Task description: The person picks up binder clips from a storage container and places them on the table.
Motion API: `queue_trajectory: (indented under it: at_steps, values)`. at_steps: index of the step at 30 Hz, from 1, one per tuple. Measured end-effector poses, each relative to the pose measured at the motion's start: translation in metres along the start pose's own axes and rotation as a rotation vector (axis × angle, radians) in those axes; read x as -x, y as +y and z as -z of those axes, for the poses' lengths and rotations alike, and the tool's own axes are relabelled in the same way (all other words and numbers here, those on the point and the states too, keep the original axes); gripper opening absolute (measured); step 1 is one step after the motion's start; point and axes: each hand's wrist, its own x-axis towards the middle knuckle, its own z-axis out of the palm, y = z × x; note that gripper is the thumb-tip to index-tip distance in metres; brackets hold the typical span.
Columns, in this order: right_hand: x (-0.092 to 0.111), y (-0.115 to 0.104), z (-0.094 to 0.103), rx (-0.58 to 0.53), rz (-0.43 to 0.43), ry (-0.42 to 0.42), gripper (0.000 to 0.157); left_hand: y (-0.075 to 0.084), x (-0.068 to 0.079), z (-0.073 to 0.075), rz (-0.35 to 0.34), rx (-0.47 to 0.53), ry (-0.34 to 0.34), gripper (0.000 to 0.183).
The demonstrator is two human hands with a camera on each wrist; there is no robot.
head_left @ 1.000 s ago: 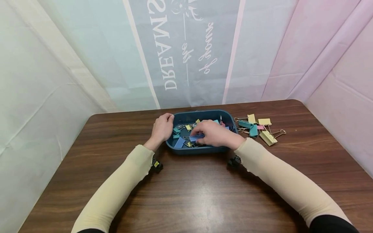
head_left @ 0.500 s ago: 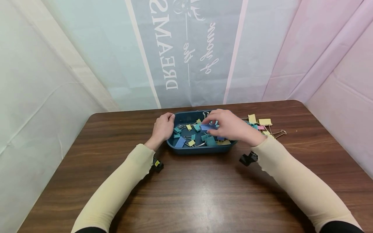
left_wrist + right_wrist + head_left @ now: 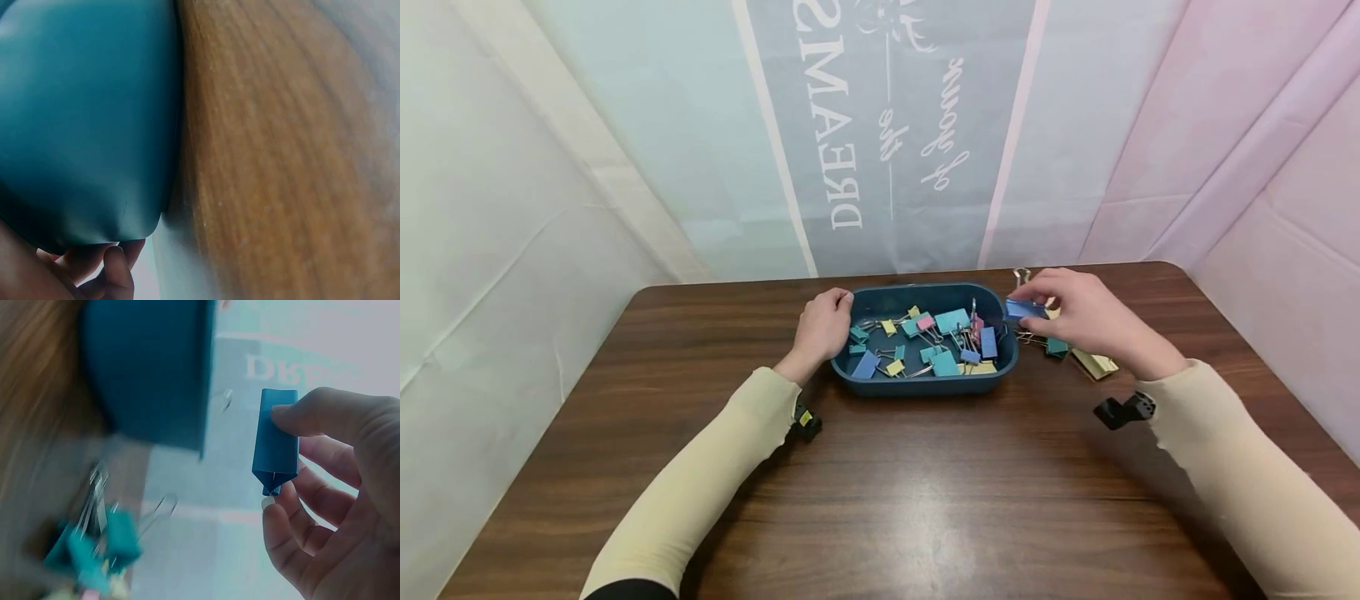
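A dark blue plastic bin [image 3: 917,386] stands on the table with several binder clips inside, in teal, yellow, blue and pink. At its left end my left hand [image 3: 822,327] grips the rim; in the left wrist view the fingers [image 3: 119,269] curl at the edge of the bin's wall [image 3: 87,125]. My right hand [image 3: 1078,312] is just past the bin's right end, above the table. Between thumb and fingers it pinches a blue binder clip [image 3: 276,434], wire handle upward in the head view. Partly hidden below this hand lie teal clips [image 3: 1057,347] and a yellow clip [image 3: 1093,364].
The brown wooden table [image 3: 880,500] reaches toward me in front of the bin. A printed cloth [image 3: 895,167] hangs behind its back edge, and pale cloth walls stand at the left and right. Small black cameras sit on both wrists.
My right hand has lifted the blue binder clip out of the bin and carried it right, past the rim, over the loose clips. The left hand has stayed on the bin's left end.
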Motion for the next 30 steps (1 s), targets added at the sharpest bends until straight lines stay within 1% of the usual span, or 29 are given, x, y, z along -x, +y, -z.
queue_trajectory:
  at_steps: [6,13,21,30]
  values:
    - [0.017,0.025,0.002,0.044,-0.061,-0.026,0.028,-0.001,0.0,0.0,0.002,0.006,0.004,0.039]
    - [0.028,0.048,-0.008,0.046,-0.118,-0.102,0.03,-0.001,0.0,-0.001,-0.006,0.003,0.015,0.038]
    - [0.035,0.058,-0.015,0.06,-0.148,-0.139,0.027,-0.001,0.0,-0.003,-0.002,0.004,0.012,0.039]
    - [0.039,0.066,-0.02,0.072,-0.145,-0.123,0.027,-0.002,0.0,-0.005,-0.003,0.005,0.022,0.038]
